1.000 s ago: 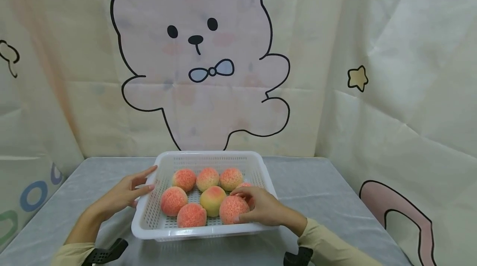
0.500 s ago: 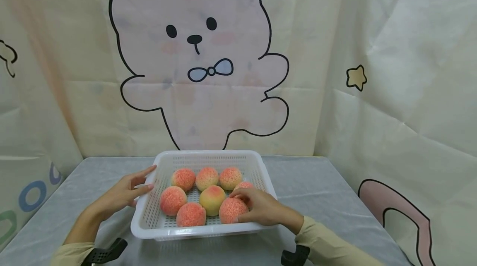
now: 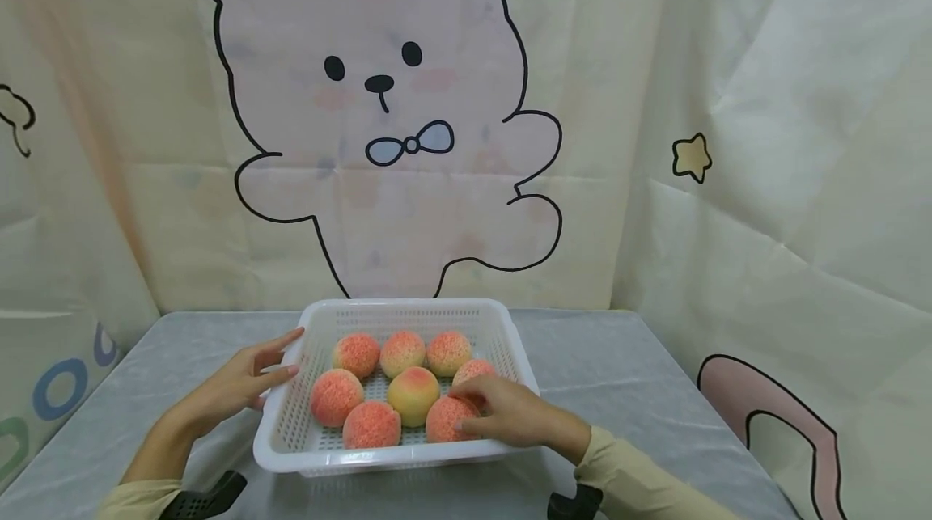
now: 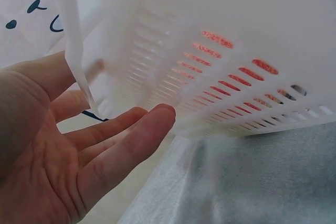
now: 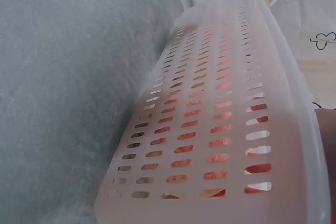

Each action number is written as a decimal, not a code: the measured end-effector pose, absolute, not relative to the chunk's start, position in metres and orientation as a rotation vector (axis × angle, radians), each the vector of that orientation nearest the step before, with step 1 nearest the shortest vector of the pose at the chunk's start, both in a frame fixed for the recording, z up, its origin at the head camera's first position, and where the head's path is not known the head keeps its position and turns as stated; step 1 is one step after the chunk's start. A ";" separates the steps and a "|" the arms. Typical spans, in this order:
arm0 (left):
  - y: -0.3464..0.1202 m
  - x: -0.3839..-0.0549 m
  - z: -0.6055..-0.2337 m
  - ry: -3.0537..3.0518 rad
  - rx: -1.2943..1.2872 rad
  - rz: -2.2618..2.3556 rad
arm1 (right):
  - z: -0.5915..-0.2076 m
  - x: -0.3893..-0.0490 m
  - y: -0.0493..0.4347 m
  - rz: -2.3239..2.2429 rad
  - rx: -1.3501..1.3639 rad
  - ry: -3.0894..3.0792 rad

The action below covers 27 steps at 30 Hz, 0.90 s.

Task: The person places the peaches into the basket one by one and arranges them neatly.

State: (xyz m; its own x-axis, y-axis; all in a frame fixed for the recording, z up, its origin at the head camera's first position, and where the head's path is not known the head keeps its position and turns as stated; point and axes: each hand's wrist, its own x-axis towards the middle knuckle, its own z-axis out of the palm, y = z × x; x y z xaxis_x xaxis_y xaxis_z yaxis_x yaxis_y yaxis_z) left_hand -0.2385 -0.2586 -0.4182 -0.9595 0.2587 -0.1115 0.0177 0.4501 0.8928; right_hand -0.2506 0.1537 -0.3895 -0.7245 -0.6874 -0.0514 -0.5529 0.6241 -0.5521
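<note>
A white slotted plastic basket [image 3: 291,459] stands on the table with several round peaches inside. My left hand [image 3: 233,382] holds its left rim, thumb over the edge. In the left wrist view the fingers [image 4: 152,124] lie against the outer wall below the rim. My right hand [image 3: 520,415] reaches over the front right corner and grips the front right peach [image 3: 440,420], thumb in front and fingertips on top. Behind that hand, another peach [image 3: 472,369] is partly hidden. A yellower peach [image 3: 413,397] sits at the middle. The right wrist view shows mainly the basket's slotted wall [image 5: 205,103].
A grey cloth covers the table [image 3: 582,358]. Behind it hangs a pale curtain [image 3: 593,245] printed with a cartoon bear and a star. Dark wrist devices [image 3: 207,496] sit at both sleeves.
My right hand has lowered slightly over the front right peach, so the peach behind it shows more. The left hand stays at the rim. The head view has tilted up a little.
</note>
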 end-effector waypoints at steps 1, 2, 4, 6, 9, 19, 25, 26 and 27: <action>-0.259 -0.239 -0.418 2.465 0.241 1.519 | -0.389 -0.250 0.154 -0.734 -1.012 2.598; -0.259 -0.239 -0.417 2.462 0.235 1.520 | -0.389 -0.250 0.154 -0.714 -1.013 2.606; -0.259 -0.240 -0.417 2.450 0.233 1.529 | -0.388 -0.249 0.154 -0.686 -1.017 2.611; -0.259 -0.240 -0.417 2.441 0.227 1.541 | -0.386 -0.248 0.155 -0.683 -1.030 2.606; -0.259 -0.240 -0.418 2.444 0.226 1.539 | -0.385 -0.249 0.157 -0.786 -1.036 2.557; -0.260 -0.238 -0.424 2.469 0.209 1.510 | -0.377 -0.260 0.172 -1.215 -1.024 2.444; -0.260 -0.241 -0.426 2.480 0.230 1.517 | -0.354 -0.271 0.185 -1.520 -1.027 2.418; -0.260 -0.241 -0.426 2.479 0.227 1.520 | -0.350 -0.273 0.186 -1.569 -1.039 2.412; -0.260 -0.241 -0.426 2.477 0.222 1.523 | -0.347 -0.274 0.188 -1.615 -1.060 2.403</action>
State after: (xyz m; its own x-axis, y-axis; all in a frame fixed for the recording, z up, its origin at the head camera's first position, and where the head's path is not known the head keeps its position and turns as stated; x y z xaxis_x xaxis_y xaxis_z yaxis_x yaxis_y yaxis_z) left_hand -0.2412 -0.2596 -0.4258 -0.9632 0.2445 -0.1116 0.0108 0.4500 0.8929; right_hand -0.2744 0.1875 -0.3466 -0.7620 -0.5660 0.3148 -0.5052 0.2152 -0.8358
